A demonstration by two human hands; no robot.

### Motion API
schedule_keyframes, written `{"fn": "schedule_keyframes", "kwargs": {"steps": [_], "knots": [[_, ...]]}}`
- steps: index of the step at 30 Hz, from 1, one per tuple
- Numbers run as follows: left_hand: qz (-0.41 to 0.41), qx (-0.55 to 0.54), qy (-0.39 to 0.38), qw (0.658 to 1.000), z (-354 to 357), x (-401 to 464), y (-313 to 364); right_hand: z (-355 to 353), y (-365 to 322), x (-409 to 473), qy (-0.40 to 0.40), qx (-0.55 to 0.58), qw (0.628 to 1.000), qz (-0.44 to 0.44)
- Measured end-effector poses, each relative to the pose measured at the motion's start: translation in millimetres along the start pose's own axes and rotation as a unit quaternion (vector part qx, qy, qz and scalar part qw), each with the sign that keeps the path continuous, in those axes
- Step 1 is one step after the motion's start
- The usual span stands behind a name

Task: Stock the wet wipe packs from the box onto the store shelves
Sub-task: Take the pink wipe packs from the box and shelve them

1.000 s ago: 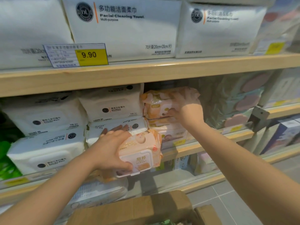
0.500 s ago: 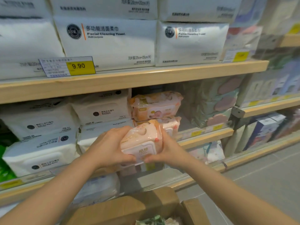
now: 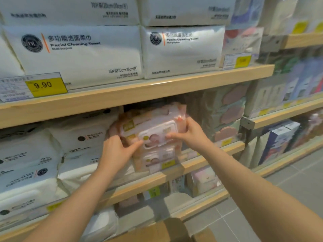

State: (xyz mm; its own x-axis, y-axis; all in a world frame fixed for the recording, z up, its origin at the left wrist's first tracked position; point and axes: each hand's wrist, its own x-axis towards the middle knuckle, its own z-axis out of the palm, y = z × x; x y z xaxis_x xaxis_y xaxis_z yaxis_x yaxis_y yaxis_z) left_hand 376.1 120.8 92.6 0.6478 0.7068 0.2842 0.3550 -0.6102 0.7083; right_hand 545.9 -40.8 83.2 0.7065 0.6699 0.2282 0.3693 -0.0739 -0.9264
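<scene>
Wipe pack point(image 3: 153, 126) gripped: left hand point(image 3: 115, 151), right hand point(image 3: 190, 133).

The soft pink plastic wet wipe pack with a white flip lid point(image 3: 153, 126) is in the middle of the frame. Its lid side faces out. It is tilted a little, with its right end higher. It sits on top of a stack of more pink wet wipe packs point(image 3: 157, 159), which rests on the light wooden middle shelf point(image 3: 215, 152). The picture is blurry, so the small print cannot be read. The brown cardboard box point(image 3: 157, 231) is at the bottom edge of the frame, and only its top shows.
</scene>
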Motion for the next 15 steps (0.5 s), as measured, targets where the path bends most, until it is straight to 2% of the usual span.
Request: {"fn": "schedule_keyframes", "kwargs": {"steps": [3,6,10,15], "knots": [[-0.022,-0.030,0.007,0.999,18,7,-5,16,20,11,-0.036,0.026,0.998,0.046],[-0.013,-0.049,0.060,0.997,27,12,-9,17,25,20,-0.038,0.037,0.997,0.063],[-0.001,-0.052,0.101,0.993,29,7,-12,13,30,25,-0.065,0.045,0.995,0.055],[-0.009,-0.048,0.101,0.994,32,8,-14,16,32,23,-0.080,0.068,0.993,0.051]]}}
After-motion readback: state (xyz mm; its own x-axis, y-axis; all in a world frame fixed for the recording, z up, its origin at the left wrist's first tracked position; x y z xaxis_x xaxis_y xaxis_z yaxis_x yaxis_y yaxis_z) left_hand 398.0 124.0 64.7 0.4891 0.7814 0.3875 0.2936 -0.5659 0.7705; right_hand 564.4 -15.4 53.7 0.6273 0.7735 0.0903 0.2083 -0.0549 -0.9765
